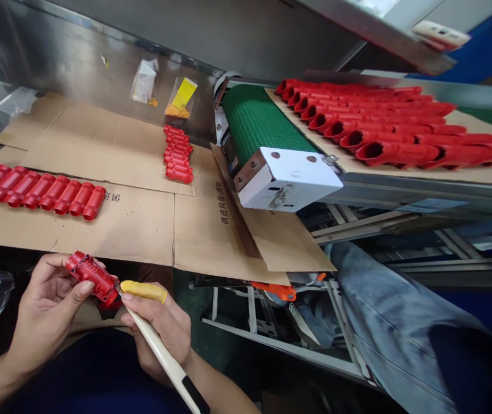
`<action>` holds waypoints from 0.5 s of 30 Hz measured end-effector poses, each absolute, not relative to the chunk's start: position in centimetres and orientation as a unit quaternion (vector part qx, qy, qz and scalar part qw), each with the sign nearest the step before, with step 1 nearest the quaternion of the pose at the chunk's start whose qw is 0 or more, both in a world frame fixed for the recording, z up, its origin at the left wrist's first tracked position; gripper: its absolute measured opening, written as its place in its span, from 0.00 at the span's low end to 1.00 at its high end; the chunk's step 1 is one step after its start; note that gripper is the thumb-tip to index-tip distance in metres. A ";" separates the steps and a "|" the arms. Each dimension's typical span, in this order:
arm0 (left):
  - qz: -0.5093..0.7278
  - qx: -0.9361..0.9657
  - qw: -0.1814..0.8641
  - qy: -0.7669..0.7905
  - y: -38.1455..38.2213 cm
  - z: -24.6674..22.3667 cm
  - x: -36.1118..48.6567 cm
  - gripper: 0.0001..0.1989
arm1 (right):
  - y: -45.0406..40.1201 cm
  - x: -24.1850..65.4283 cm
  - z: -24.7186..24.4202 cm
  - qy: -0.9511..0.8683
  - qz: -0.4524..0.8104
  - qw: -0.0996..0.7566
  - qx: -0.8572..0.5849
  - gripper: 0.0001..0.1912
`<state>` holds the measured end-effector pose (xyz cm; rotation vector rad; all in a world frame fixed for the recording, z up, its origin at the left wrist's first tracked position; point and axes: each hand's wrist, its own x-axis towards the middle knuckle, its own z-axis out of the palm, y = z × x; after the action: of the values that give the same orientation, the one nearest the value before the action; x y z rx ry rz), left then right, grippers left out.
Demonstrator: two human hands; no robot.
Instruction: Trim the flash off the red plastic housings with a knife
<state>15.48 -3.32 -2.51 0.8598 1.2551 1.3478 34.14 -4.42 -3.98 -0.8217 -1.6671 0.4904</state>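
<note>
Close to my body, just off the near edge of the cardboard, my left hand point(49, 302) holds a red plastic tube-shaped part point(94, 277) between thumb and fingers. Its side with cut-outs and dark lines faces up. My right hand point(166, 325) grips a slim white-handled tool point(155, 342) with a black end, pen-fashion. A yellow finger cot point(144, 290) covers the index finger. The tool's thin metal tip touches, or nearly touches, the right end of the red part; its exact shape is too small to tell.
Several red tubes point(41, 190) lie in a row on the cardboard point(137, 221), with smaller red pieces point(178, 154) farther back. A green conveyor belt point(267, 118) stands right of them; red parts point(396, 152) lie beyond it. A person's jeans-clad leg point(384, 310) is at right.
</note>
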 end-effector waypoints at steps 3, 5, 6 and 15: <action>0.584 0.340 0.524 0.518 -3.3 -2.5 15.6 0.22 | -4.5 34.0 -4.0 -0.701 0.213 0.580 -0.356 0.13; 0.591 0.332 0.528 0.512 -3.3 -2.6 15.7 0.23 | -4.6 34.0 -4.0 -0.696 0.218 0.583 -0.357 0.12; 0.592 0.330 0.530 0.510 -3.2 -2.6 15.6 0.23 | -4.7 34.0 -4.0 -0.695 0.221 0.584 -0.357 0.12; 0.582 0.345 0.535 0.505 -3.2 -2.7 15.3 0.21 | -4.8 34.4 -3.7 -0.693 0.251 0.568 -0.366 0.11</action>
<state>15.35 -3.21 -2.69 0.8221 1.2032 1.3866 34.36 -4.82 -3.65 -0.8602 -1.6290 0.5900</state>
